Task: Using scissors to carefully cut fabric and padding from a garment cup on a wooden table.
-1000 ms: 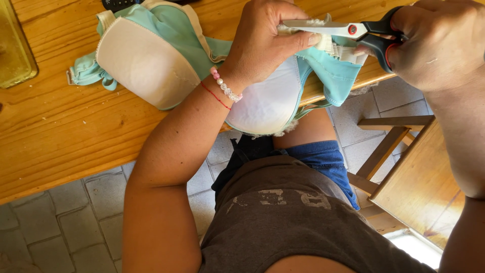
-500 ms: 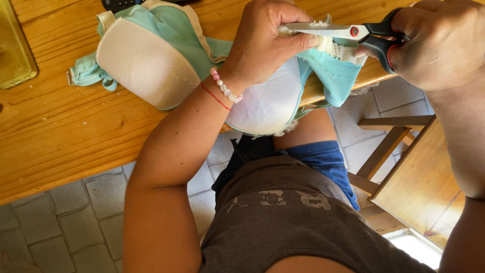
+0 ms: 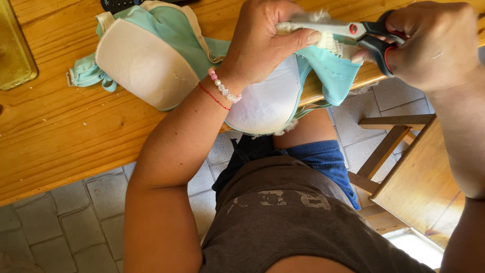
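We are gripping the turquoise bra (image 3: 166, 35) with our left hand (image 3: 262, 43), fingers closed tight around the white lace edge (image 3: 331, 43) at about one o'clock in view. Our right hand (image 3: 434, 45) is clasping the black-handled scissors (image 3: 353, 33) at two o'clock, the blades lying across the lace beside our left thumb. The bra is lying on the wooden table (image 3: 60, 126), one cup hanging over the edge above our lap. A wooden chair (image 3: 414, 172) is standing at four o'clock.
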